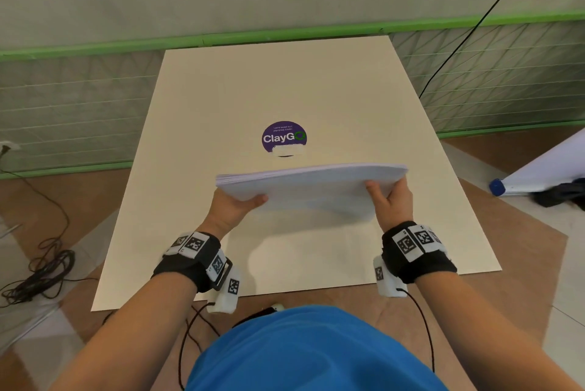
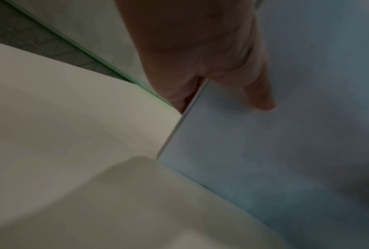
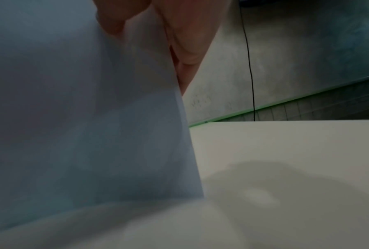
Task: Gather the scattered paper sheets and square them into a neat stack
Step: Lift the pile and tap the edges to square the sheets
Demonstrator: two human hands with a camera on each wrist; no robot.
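Head view shows the paper stack (image 1: 311, 188) held up off the desk (image 1: 332, 83), over its middle and a little toward the near edge, with its shadow on the bare surface below. The left hand (image 1: 232, 207) holds the stack's left side, thumb lying across the near face and fingers (image 2: 262, 94) hidden behind in this view; the right hand (image 1: 394, 203) holds the right side the same way, thumb on the near face. Both hands are therefore closed on the paper from its two short sides. No loose sheets show anywhere on the desk, so gathering looks finished and the squaring step is in hand. Along the top left of the stack a few sheet edges fan out slightly, so it is not yet flush. Left wrist view shows a clean lower corner hanging clear of the desk, and a finger pressed flat on the sheet face.

My judgement is that the next move calls for loosening the grip a little and tapping the lower long edge down on the desk, near the purple sticker (image 1: 284, 137), so the sheets drop level, then tapping a short side likewise before laying the stack flat.
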